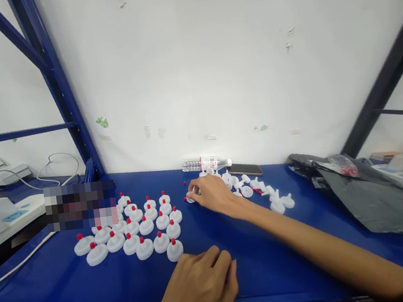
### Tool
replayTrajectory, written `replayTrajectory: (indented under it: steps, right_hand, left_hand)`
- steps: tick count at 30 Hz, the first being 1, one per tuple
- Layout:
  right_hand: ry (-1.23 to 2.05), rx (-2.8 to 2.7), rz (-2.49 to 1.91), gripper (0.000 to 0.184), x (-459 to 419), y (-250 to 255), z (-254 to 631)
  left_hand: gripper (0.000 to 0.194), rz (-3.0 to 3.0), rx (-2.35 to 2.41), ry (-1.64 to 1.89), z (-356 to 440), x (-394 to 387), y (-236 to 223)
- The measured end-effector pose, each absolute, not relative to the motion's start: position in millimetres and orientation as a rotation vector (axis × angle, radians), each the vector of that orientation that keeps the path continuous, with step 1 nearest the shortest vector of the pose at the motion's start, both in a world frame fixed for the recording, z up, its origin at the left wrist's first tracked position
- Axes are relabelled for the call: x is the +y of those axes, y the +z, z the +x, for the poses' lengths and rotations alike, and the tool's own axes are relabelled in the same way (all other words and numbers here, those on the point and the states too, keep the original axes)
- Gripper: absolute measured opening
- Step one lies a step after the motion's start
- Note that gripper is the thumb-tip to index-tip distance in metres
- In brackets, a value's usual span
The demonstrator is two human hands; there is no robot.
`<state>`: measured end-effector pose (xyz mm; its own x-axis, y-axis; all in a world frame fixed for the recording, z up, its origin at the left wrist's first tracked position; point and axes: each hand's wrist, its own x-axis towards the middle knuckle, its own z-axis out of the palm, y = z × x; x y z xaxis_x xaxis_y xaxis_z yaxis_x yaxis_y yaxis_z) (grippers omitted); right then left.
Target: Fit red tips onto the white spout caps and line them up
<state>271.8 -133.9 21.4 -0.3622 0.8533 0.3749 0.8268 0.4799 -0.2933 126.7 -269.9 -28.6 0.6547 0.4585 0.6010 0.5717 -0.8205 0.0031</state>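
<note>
Possibly the likeliest mishap is a slip at the right hand (210, 192), whose thumb and fingers appear to pinch a white disc (190, 198), partly covered by them, at its 9 o'clock: smooth plastic gripped near an edge may turn or drop. With that hand as the clock's centre, two red caps (185, 199) lie loose on the blue table (258, 252) at 9 and 10 o'clock, small enough to skitter away if a knuckle brushes them. Between 6 and 7 o'clock is the left hand (201, 284), its fingers curled inward with the tips hidden, so I cannot tell whether they hold anything; the closest of the red-tipped white pieces (175, 250) stands just beside it at its 11 o'clock, and a careless lift could shove that one into its crowded neighbours. The right forearm (307, 233) passes near the loose white pieces (277, 206) strewn from 1 to 4 o'clock, so a wide swing might scatter them. At 12 o'clock the bottle (206, 163) lies on its side; a knock could set it rolling.
</note>
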Motion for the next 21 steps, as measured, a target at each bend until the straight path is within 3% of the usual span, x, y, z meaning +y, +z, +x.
replayTrajectory:
  steps: [4, 11, 16, 18, 21]
  right_hand:
    - [0.166, -2.25, -1.314, 0.007, -153, 33, 289]
    - [0.685, -1.928, -1.238, 0.007, -249, 34, 318]
    - [0.881, -1.875, -1.205, 0.015, -280, 23, 320]
    - [0.827, -1.87, -1.199, 0.02, -274, 27, 332]
    - [0.391, -1.942, -1.418, 0.022, -249, 36, 365]
  left_hand:
    - [0.019, -2.648, -0.88, -1.048, 126, -269, -28]
    - [0.036, -2.409, -1.082, -1.16, 129, -265, -29]
    - [0.022, -2.461, -0.949, -1.18, 129, -261, -34]
    - [0.023, -2.479, -0.967, -1.2, 128, -261, -34]
    - [0.034, -2.527, -1.11, -1.151, 129, -260, -32]
